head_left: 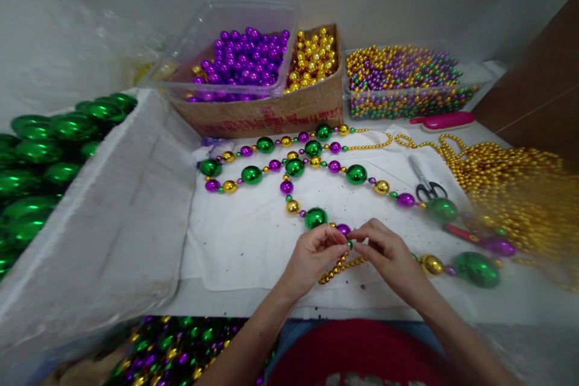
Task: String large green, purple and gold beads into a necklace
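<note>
Your left hand [320,246] and right hand [377,244] meet near the middle of the table's [226,303] front edge, each with thumb and forefinger pinched narrow on the end of the bead strand [315,218]. That strand runs back from your fingertips over the white cloth [239,238]. A fine pale thread [331,230] curves over your left fingers; exactly how it passes between the two pinches, you cannot tell from here.

The likeliest trouble is slack: ease either pinch too soon and the thread could slip, letting the small green bead [350,245] slide off and roll over the front edge. Pull too hard and so thin a thread might snap or cut into the join.

The gold bead chain [328,277] lies just under your hands, so a loose thread end could snag in it. Toward the table's right edge, the scissors [424,181] lie with beads near their handles; a hasty reach there could drag the strands along.
</note>
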Available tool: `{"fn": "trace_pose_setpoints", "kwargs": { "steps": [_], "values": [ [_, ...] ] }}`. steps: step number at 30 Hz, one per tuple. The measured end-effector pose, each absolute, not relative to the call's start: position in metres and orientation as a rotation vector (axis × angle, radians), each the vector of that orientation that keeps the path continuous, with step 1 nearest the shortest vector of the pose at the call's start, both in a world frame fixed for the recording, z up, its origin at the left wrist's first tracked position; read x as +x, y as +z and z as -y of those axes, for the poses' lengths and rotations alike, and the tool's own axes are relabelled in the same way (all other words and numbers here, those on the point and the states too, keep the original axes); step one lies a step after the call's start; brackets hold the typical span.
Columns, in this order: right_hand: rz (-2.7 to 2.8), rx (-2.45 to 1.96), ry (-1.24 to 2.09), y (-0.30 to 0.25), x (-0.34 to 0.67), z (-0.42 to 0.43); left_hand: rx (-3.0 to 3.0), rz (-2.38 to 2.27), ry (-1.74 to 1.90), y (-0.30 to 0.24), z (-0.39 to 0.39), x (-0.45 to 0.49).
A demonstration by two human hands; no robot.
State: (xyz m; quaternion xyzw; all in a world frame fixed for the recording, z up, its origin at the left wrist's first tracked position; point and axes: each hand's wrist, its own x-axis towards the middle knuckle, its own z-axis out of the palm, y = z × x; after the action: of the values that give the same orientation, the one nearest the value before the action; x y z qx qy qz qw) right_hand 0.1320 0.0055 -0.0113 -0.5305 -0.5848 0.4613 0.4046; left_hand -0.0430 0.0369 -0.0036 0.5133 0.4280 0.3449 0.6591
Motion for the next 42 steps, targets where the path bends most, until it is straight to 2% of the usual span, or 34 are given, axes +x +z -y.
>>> {"fn": "trace_pose_setpoints", "kwargs": {
  "steps": [6, 10, 17, 25, 42],
  "values": [
    [1.490, -1.308, 1.228, -0.021, 0.126, -0.015, 1.588, -1.079, 0.805, 0.001, -0.033, -0.048],
    [1.515, -1.262, 1.306, -0.024, 0.124, -0.018, 1.654, -1.061, 0.859, 0.002, -0.028, -0.046],
    [1.425, -1.289, 1.205, -0.019, 0.121, -0.018, 1.832, -1.009, 0.958, -0.008, -0.029, -0.052],
    [1.491, -1.373, 1.130, -0.017, 0.115, -0.021, 2.411, -0.916, 1.140, -0.023, -0.036, -0.052],
    [1.445, -1.412, 1.156, -0.027, 0.112, -0.028, 2.591, -0.890, 1.023, -0.021, -0.039, -0.058]
  ]
}}
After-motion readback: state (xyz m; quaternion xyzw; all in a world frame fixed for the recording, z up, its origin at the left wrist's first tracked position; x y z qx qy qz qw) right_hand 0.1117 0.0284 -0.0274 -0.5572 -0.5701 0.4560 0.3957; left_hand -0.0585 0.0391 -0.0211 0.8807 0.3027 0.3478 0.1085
